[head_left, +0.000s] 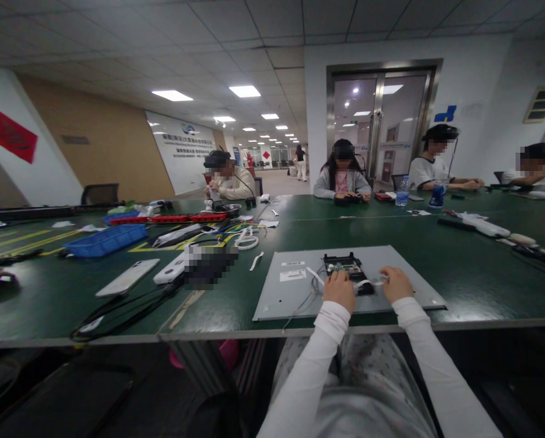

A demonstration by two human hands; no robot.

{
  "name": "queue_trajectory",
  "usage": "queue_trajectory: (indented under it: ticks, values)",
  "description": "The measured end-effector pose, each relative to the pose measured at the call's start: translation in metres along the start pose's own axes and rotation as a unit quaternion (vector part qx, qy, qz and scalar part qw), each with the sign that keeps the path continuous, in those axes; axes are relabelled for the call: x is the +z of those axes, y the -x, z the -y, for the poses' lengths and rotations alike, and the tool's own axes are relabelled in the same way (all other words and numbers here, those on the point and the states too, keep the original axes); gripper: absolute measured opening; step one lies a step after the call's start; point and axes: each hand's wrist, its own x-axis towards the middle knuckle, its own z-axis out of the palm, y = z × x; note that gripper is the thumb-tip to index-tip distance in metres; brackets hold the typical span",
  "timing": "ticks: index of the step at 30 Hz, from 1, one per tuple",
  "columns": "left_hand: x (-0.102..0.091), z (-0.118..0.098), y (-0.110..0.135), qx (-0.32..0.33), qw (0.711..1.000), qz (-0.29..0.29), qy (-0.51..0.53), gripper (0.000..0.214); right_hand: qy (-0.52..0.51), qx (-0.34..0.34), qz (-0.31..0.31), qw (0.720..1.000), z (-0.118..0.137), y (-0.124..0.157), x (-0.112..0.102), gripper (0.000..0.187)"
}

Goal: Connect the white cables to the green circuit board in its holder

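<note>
A flat grey metal panel (295, 298) lies on the table in front of me, with a small circuit board (345, 267) in a black frame on its upper middle. My left hand (339, 291) rests at the board's lower left, fingers bent together; its fingertips are hidden, so what they grip I cannot make out. To the right, my right hand (397, 284) pinches the end of a white flat strip (364, 283), which runs over the black frame toward my left hand. Thin grey wires (302, 302) trail off the panel's front edge beside my left hand.
Left on the green table (236, 310) are a white phone (129, 277), a white power bank (176, 266), black cables (131, 313) and a blue tray (108, 240). A water bottle (402, 193) stands at the back right. Several people sit across the table.
</note>
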Motion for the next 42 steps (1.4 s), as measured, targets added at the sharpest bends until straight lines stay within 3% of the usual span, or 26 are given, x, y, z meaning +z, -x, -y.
queue_trajectory:
  ticks: [16, 19, 22, 27, 32, 36, 42]
  values:
    - [-0.006, -0.004, 0.007, -0.015, 0.999, -0.027, -0.035, 0.020, 0.020, 0.005, 0.011, 1.000, 0.001, 0.001, -0.008, 0.038]
    - [-0.014, -0.004, 0.012, -0.014, 0.999, -0.030, -0.043, 0.020, 0.024, 0.018, 0.027, 0.999, -0.007, -0.002, -0.018, 0.038]
    - [-0.033, -0.001, 0.017, -0.037, 0.997, -0.050, -0.053, 0.018, 0.064, 0.072, 0.067, 0.993, -0.021, -0.006, -0.030, 0.042]
    - [-0.070, 0.029, 0.025, -0.177, 0.974, -0.092, -0.102, 0.029, 0.135, 0.175, 0.111, 0.969, -0.040, -0.005, -0.038, 0.051]
    - [-0.078, 0.082, 0.047, -0.317, 0.937, -0.047, -0.137, 0.048, 0.168, 0.159, 0.114, 0.966, -0.045, -0.003, -0.031, 0.054]
    - [-0.069, 0.100, 0.061, -0.319, 0.945, -0.018, -0.074, 0.050, 0.198, 0.137, 0.111, 0.964, -0.044, -0.002, -0.026, 0.052]
    - [-0.063, 0.084, 0.058, -0.286, 0.955, -0.050, 0.053, 0.042, 0.214, 0.113, 0.111, 0.964, -0.033, 0.006, -0.027, 0.047]
